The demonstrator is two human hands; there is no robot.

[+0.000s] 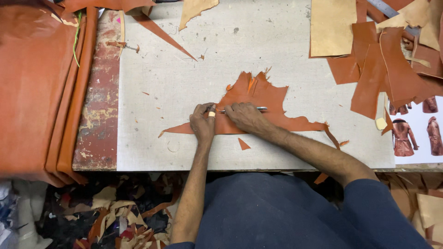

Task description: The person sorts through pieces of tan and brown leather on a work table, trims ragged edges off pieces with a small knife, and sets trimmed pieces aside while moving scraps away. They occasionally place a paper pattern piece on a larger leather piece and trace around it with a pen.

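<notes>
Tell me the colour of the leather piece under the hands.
The leather piece is rusty orange-brown, plain and unpatterned, seen in the head view.

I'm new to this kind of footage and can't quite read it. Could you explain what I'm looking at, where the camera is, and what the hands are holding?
There is no machine here: a person works with two bare hands. The single picture comes from a camera worn on the head, looking down over a pale cutting board. The left hand presses flat on an irregular piece of orange-brown leather; one of its fingers is wrapped in tape. The right hand holds a thin metal tool lying across that leather. It may be a knife, but its tip is hidden. On the left hang folded leather hides. At top right lie cut leather pieces and tan paper patterns. Offcuts litter the floor below.
</notes>
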